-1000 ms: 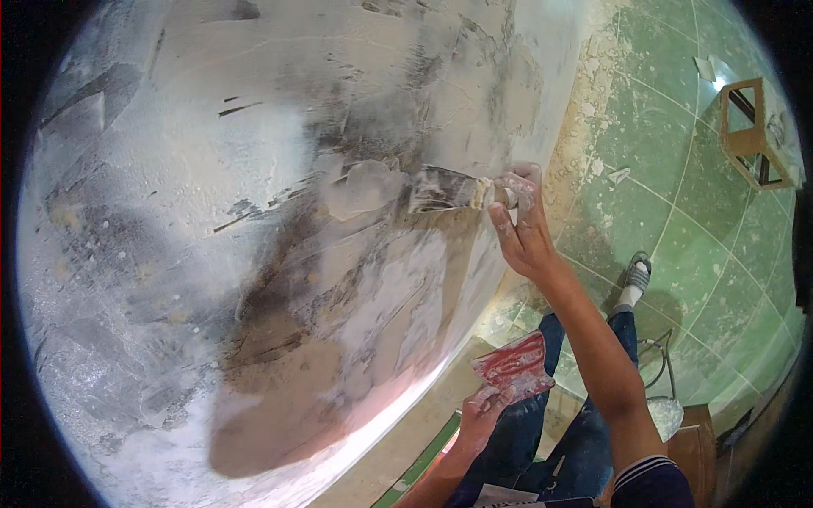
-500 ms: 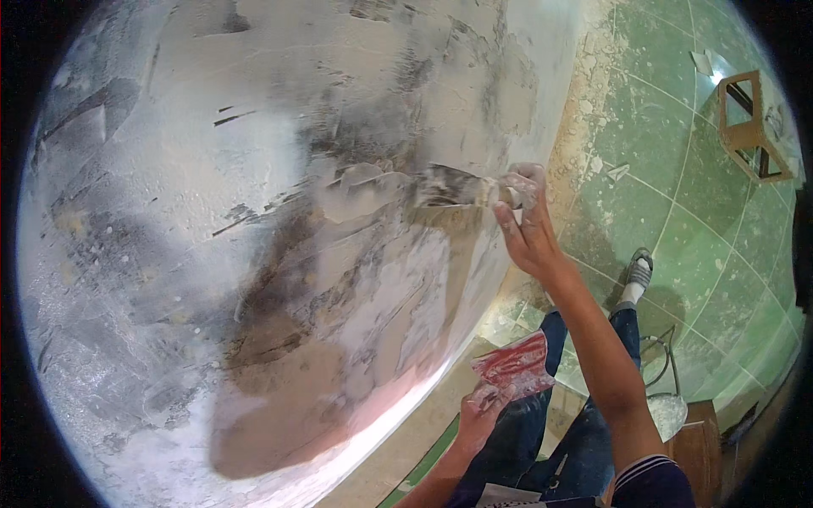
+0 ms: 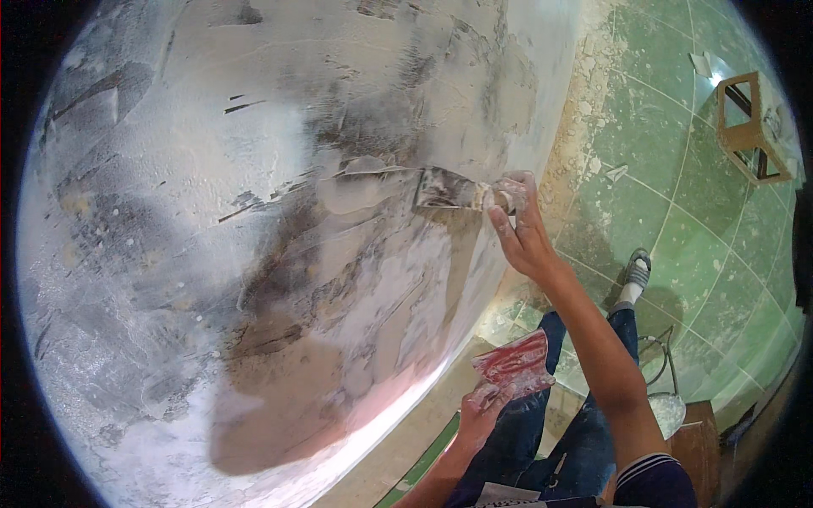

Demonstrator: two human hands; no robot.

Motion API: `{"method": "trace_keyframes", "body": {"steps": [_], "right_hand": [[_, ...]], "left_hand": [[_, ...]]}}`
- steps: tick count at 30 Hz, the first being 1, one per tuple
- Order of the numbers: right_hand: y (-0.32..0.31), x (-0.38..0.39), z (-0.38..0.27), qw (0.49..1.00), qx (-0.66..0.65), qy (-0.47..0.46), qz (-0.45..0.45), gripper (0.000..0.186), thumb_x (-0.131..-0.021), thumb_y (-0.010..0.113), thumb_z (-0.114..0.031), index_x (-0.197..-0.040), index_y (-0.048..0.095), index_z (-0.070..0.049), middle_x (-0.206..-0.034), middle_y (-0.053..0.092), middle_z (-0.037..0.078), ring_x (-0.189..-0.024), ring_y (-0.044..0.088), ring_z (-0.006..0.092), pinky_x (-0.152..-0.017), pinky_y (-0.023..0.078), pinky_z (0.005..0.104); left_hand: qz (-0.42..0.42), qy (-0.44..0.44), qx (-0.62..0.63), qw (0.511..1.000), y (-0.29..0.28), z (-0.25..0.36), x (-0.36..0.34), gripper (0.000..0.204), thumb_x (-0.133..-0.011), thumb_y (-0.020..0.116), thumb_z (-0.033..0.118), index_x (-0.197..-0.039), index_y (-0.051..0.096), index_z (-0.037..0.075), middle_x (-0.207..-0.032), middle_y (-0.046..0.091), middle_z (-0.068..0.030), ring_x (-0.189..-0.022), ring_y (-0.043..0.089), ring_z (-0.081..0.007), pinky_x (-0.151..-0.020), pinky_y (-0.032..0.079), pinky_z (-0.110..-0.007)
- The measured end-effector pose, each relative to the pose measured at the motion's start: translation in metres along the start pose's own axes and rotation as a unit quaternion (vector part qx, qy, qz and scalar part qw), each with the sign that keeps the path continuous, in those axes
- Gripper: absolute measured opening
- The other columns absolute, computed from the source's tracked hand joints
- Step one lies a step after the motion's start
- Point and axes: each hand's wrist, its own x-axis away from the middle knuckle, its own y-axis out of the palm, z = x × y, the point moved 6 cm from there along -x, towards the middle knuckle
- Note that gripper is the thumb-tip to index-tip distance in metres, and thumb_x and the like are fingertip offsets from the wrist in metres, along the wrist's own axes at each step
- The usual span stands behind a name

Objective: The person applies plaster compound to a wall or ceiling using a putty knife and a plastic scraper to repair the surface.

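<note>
My right hand [image 3: 518, 222] grips the handle of a putty knife [image 3: 447, 190], its fingers wrapped round it. The wide metal blade, smeared with putty, lies against the wall [image 3: 339, 254]. Just left of the blade edge is a ridge of wet-looking putty [image 3: 360, 184]. The wall is patchy, with pale coated areas and dark grey ones. Lower down, my left hand [image 3: 486, 401] pinches the near corner of a red flat piece [image 3: 513, 364] smeared with white putty. This piece is held apart from the wall, in front of my legs.
Green floor tiles [image 3: 652, 144] lie to the right, strewn with pale flakes along the wall's foot. A brown open-sided frame [image 3: 743, 127] stands at the far right. Near my legs are a whitened bucket [image 3: 667, 413] with a raised handle and a brown wooden piece [image 3: 696, 449].
My right hand and the putty knife have shifted slightly left and down along the wall. My left hand keeps the red piece in nearly the same place.
</note>
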Motion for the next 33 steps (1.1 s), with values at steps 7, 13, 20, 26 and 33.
{"method": "trace_keyframes", "body": {"steps": [7,13,20,26,33], "right_hand": [[0.015,-0.041,-0.059,0.994,0.015,-0.108,0.009,0.039,-0.092,0.061,-0.013,-0.128,0.046,-0.005,-0.117,0.042,0.022,-0.108,0.044,0.0383,-0.097,0.037,0.0442],[-0.007,0.001,-0.003,0.992,0.116,-0.04,0.013,0.035,-0.093,0.06,-0.011,-0.125,0.049,-0.003,-0.119,0.045,0.021,-0.112,0.045,0.04,-0.099,0.037,0.0441],[-0.114,0.143,-0.004,0.95,0.029,0.308,0.04,0.04,-0.104,0.038,-0.025,-0.13,0.051,0.002,-0.126,0.055,0.017,-0.121,0.05,0.0271,-0.105,0.035,0.035],[-0.152,0.2,-0.078,0.934,-0.117,0.335,0.032,0.042,-0.104,0.041,-0.038,-0.129,0.051,-0.006,-0.113,0.059,0.008,-0.107,0.056,0.0211,-0.094,0.044,0.037],[-0.17,0.125,-0.228,0.938,-0.114,0.322,-0.062,0.043,-0.105,0.041,-0.038,-0.126,0.054,-0.003,-0.115,0.058,0.007,-0.109,0.053,0.017,-0.096,0.042,0.0347]], "left_hand": [[-0.005,-0.006,-0.011,1.0,-0.009,0.0,0.0,0.017,-0.091,0.07,0.012,-0.092,0.067,-0.005,-0.092,0.063,-0.0037,-0.085,0.058,-0.0086,-0.077,0.047,-0.023],[-0.001,0.015,-0.048,0.999,-0.011,0.0,-0.002,0.016,-0.091,0.07,0.013,-0.091,0.066,-0.003,-0.091,0.063,-0.0024,-0.085,0.058,-0.0079,-0.075,0.046,-0.022],[-0.005,0.044,0.032,0.998,0.002,0.029,0.02,0.018,-0.094,0.066,0.018,-0.097,0.064,0.0,-0.089,0.064,-0.0006,-0.082,0.058,-0.0073,-0.075,0.048,-0.024],[-0.109,0.081,-0.157,0.978,0.007,0.105,0.044,0.027,-0.097,0.059,0.025,-0.108,0.066,0.001,-0.098,0.068,-0.0062,-0.09,0.061,-0.0152,-0.081,0.049,-0.031],[-0.276,0.142,0.157,0.937,0.056,0.217,0.083,0.02,-0.098,0.059,0.02,-0.099,0.063,0.0,-0.084,0.066,-0.0049,-0.069,0.064,-0.0132,-0.059,0.052,-0.025]]}}
